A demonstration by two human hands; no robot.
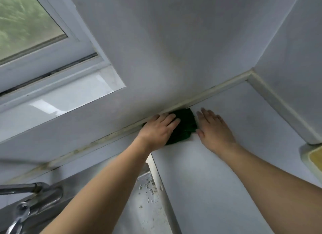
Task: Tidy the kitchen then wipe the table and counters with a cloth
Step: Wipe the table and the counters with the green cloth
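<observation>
You are pressing your left hand (pixel 159 129) flat on the green cloth (pixel 183 127), just beside your flat right hand (pixel 215 131) resting on the table (pixel 209 181). Keep even pressure along the grimy wall seam (pixel 200 101) beyond your fingers; the sink (pixel 148 190) is lying behind your left wrist.

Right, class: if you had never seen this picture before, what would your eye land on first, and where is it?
The dark green cloth stands out against the pale counter, pushed up to the strip where counter meets wall. The left hand presses flat on it, while the right hand lies flat on the counter beside it. At lower left sits a metal tap over the speckled steel sink.
</observation>
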